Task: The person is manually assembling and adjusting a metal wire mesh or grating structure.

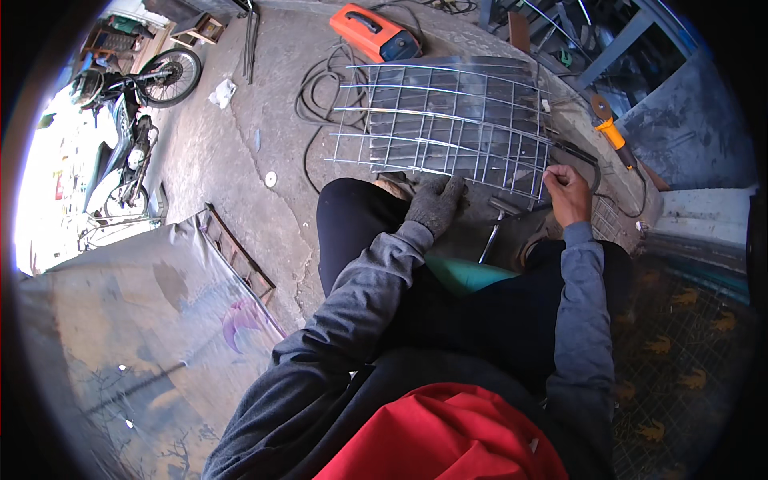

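Observation:
A grid of thin metal rods [438, 117] lies in front of me over dark, slatted sheet pieces. My left hand [436, 204], in a grey knit glove, is at the near edge of the grid, its fingers closed about the edge rod. By the grid's near right corner is my right hand [568, 194], bare, with thumb and fingers pinched together. Whatever may be in that pinch is too small to make out. Between my knees and the grid rests a hammer [490, 232] with a metal handle.
An orange welding machine [374, 34] stands beyond the grid, with coiled black cable [312, 96] to its left. At the right lies a yellow angle grinder [610, 132]. A motorcycle [128, 128] stands far left. A draped sheet [144, 320] covers something at near left.

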Available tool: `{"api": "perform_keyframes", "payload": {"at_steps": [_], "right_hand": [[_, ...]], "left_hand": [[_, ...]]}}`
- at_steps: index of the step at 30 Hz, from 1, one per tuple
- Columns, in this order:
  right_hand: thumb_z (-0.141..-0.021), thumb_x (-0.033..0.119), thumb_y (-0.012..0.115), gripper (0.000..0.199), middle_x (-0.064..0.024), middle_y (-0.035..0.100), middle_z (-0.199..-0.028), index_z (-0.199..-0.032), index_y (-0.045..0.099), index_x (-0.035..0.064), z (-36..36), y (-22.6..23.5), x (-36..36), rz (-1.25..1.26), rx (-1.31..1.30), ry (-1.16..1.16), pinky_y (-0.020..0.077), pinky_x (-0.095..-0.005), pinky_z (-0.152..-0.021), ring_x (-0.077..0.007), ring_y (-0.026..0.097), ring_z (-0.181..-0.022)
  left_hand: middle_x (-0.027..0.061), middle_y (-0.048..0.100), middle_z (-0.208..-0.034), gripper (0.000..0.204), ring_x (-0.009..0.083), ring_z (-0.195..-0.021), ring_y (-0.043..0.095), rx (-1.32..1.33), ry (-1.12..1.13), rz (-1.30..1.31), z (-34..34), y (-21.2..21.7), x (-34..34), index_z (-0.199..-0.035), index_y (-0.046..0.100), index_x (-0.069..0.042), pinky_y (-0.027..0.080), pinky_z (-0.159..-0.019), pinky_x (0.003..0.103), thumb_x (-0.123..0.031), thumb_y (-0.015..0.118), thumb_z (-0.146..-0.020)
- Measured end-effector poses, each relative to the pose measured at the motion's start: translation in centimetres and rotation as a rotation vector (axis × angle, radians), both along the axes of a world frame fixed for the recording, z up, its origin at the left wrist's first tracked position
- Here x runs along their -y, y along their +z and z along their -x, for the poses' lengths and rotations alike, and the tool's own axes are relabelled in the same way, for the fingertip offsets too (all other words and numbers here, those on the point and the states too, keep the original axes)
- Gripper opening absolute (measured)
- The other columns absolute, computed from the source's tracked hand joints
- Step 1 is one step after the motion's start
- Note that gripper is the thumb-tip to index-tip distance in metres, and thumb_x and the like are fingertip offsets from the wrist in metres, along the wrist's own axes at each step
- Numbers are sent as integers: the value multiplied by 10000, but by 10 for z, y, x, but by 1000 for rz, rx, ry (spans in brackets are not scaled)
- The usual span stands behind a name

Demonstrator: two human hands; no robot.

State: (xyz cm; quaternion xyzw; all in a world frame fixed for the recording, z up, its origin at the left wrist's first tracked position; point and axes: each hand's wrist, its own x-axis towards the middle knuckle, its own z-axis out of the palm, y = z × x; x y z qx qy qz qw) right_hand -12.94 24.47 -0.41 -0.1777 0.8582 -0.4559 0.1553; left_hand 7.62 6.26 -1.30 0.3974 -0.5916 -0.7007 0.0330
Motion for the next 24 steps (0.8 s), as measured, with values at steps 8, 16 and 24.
{"api": "perform_keyframes", "payload": {"at_steps": [8, 16, 24], "right_hand": [[-849, 182, 707, 204, -87, 718, -858, -974, 684, 22, -1, 1, 2, 16, -68, -35, 521, -294, -716, -154, 681, -776], [-857, 167, 721, 250, -80, 715, -914, -1037, 680, -1, 3, -6, 6, 114, 11, -36, 520, -268, -746, -137, 670, -820], [-857, 162, 745, 339, -22, 644, -884, -1128, 649, -18, -4, 23, 6, 324, 288, -82, 450, -206, -616, -53, 553, -736]], "left_hand": [[43, 686, -783, 432, 100, -726, 628, 95, -62, 137, 5, 14, 1, -895, 705, -20, 509, -679, 252, -427, 581, -970], [39, 680, -759, 457, 103, -647, 624, -6, -49, -32, 6, -1, 3, -892, 705, -25, 513, -614, 250, -453, 569, -972], [43, 676, -758, 437, 113, -632, 628, -44, -120, -135, 7, 8, -1, -903, 688, -32, 527, -604, 260, -440, 555, -983]]}}
